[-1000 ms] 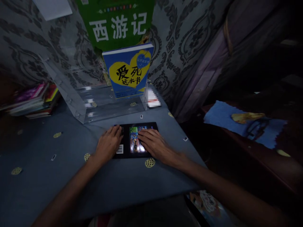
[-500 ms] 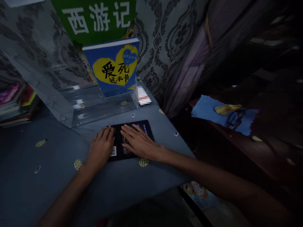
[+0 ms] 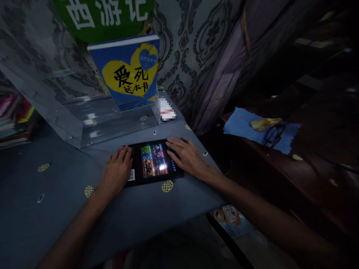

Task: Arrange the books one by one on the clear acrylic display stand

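A thin black book (image 3: pixel 137 164) with a barcode and rows of small colour pictures lies flat on the blue tablecloth (image 3: pixel 117 220). My left hand (image 3: pixel 117 166) rests on its left end, fingers stretched out and covering that edge. Over the right end lies my right hand (image 3: pixel 186 157), its fingers extended and slightly apart. Neither hand grips the book. Behind it, a blue book with a yellow heart (image 3: pixel 126 74) leans upright in a clear acrylic stand (image 3: pixel 120 129). A green book (image 3: pixel 109 22) stands behind the blue one, partly hidden.
Stacked books (image 3: pixel 14 119) sit at the table's left. A small white item (image 3: pixel 167 110), blurred out, lies beside the stand. To the right, a dark red surface (image 3: pixel 269 160) carries a blue cloth (image 3: pixel 238 123) with glasses and a yellow object. Patterned wallpaper and a curtain (image 3: pixel 215 82) close the back.
My right hand has slid right across the black book to its right end, uncovering the colour pictures. My left hand stays on the left end. The view has shifted slightly.
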`<state>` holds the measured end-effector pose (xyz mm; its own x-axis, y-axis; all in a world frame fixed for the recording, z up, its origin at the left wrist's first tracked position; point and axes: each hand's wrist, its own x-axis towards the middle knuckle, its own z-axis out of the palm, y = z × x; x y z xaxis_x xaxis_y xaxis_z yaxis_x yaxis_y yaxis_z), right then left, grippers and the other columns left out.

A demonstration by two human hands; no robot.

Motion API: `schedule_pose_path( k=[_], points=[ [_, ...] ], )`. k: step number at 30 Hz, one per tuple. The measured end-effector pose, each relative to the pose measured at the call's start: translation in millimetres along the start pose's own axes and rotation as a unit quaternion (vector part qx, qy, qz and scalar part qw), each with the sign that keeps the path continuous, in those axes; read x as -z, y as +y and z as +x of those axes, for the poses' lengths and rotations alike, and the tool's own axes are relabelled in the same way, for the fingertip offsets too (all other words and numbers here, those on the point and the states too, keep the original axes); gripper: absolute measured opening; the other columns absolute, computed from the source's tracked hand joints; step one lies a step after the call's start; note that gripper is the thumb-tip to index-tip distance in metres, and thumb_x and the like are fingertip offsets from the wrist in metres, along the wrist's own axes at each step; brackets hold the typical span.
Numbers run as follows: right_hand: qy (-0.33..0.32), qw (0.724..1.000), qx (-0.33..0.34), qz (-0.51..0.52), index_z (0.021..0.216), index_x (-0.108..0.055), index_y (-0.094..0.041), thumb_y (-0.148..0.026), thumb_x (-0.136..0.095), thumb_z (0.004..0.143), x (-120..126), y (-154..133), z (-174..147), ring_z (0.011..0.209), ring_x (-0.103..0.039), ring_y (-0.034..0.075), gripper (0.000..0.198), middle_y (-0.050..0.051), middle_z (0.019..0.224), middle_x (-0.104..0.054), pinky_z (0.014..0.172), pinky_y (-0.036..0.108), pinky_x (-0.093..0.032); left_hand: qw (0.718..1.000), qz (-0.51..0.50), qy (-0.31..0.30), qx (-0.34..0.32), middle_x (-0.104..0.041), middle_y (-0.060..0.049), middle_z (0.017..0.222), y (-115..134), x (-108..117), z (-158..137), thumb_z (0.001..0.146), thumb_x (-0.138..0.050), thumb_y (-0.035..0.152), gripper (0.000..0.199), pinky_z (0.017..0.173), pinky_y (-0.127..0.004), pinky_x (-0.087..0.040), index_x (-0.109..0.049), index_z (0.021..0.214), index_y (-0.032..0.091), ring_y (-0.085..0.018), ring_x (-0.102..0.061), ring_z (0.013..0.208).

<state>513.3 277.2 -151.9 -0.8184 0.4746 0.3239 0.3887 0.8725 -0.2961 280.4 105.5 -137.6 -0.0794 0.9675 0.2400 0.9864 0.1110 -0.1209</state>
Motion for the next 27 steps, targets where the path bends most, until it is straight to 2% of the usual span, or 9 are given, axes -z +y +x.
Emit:
schedule_pose_path(
  k=[4,7,11,14,17,22,27],
  points=[
    [0.000,1.000,-0.005,0.011,0.134,-0.064,-0.017,-0.030,-0.046,0.103,-2,-1,0,0.135,-0.058,0.028,0.038,0.016,0.142,-0.064,0.114,0.056,-0.040,0.998,0.001,-0.061,0.000,-0.058,-0.020,0.144,1,12,4,0.097,-0.042,0.012,0.051,0.100,-0.053,-0.052,-0.053,0.147,0.017,-0.036,-0.058,0.128],
    [-0.009,1.000,-0.007,0.009,0.138,-0.062,-0.016,-0.035,-0.046,0.104,-3,-2,-2,0.138,-0.055,0.030,0.042,0.016,0.145,-0.061,0.115,0.057,-0.038,0.995,0.005,-0.097,0.003,-0.059,-0.021,0.142,4,21,9,0.097,-0.042,0.013,0.052,0.099,-0.054,-0.053,-0.053,0.148,0.019,-0.037,-0.058,0.127],
    [-0.031,0.999,-0.003,0.007,0.144,-0.056,-0.012,-0.046,-0.047,0.103,-3,-3,-4,0.143,-0.049,0.032,0.053,0.019,0.150,-0.055,0.118,0.058,-0.033,0.994,0.006,-0.107,0.007,-0.058,-0.023,0.143,6,24,12,0.099,-0.042,0.016,0.049,0.101,-0.054,-0.051,-0.053,0.147,0.016,-0.038,-0.058,0.129],
    [-0.049,0.999,0.003,0.011,0.150,-0.048,-0.014,-0.053,-0.048,0.101,-3,-3,-6,0.147,-0.043,0.033,0.062,0.018,0.156,-0.049,0.120,0.060,-0.030,0.995,-0.010,-0.101,0.005,-0.056,-0.023,0.146,10,23,9,0.103,-0.040,0.022,0.047,0.105,-0.057,-0.048,-0.052,0.147,0.016,-0.039,-0.054,0.135],
    [-0.055,0.998,0.003,0.012,0.154,-0.043,-0.016,-0.055,-0.047,0.101,-3,-3,-8,0.150,-0.039,0.032,0.066,0.017,0.159,-0.045,0.122,0.059,-0.027,0.993,-0.032,-0.107,-0.022,-0.055,-0.021,0.149,22,28,-1,0.103,-0.042,0.022,0.045,0.110,-0.060,-0.042,-0.053,0.147,0.019,-0.039,-0.050,0.140],
    [-0.057,0.998,-0.003,0.017,0.153,-0.045,-0.012,-0.055,-0.045,0.102,-4,-5,-9,0.151,-0.037,0.032,0.066,0.019,0.159,-0.045,0.123,0.059,-0.026,0.983,-0.053,-0.127,-0.119,-0.052,-0.018,0.153,52,46,-29,0.097,-0.043,0.009,0.054,0.116,-0.056,-0.038,-0.049,0.150,0.019,-0.033,-0.047,0.144],
    [-0.060,0.998,-0.008,0.026,0.155,-0.042,-0.014,-0.053,-0.046,0.102,-4,-2,-7,0.153,-0.034,0.031,0.065,0.018,0.160,-0.043,0.124,0.060,-0.025,0.983,-0.034,-0.121,-0.132,-0.049,-0.018,0.155,62,50,-54,0.092,-0.041,0.004,0.061,0.114,-0.050,-0.043,-0.048,0.151,0.016,-0.031,-0.044,0.147]
  ],
)
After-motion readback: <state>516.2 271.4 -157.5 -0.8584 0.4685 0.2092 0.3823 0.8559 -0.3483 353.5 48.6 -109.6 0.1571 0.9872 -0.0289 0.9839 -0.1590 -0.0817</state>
